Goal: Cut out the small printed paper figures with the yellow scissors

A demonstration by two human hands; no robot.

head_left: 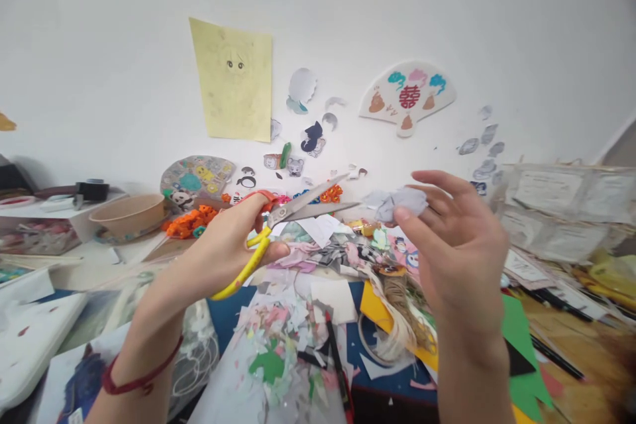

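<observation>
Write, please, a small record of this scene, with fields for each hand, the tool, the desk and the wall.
Left hand: this hand holds scissors
Right hand: this hand pinches a pale paper piece
Tool state: blades apart, pointing toward the paper; contact unclear
Desk: paper scraps, tan bowl, green sheet
Wall: yellow sheet with drawn eyes, fan-shaped decoration

Yellow-and-orange scissors (281, 213) (blades (318, 192) parted) point toward crumpled pale paper (387, 203).
</observation>
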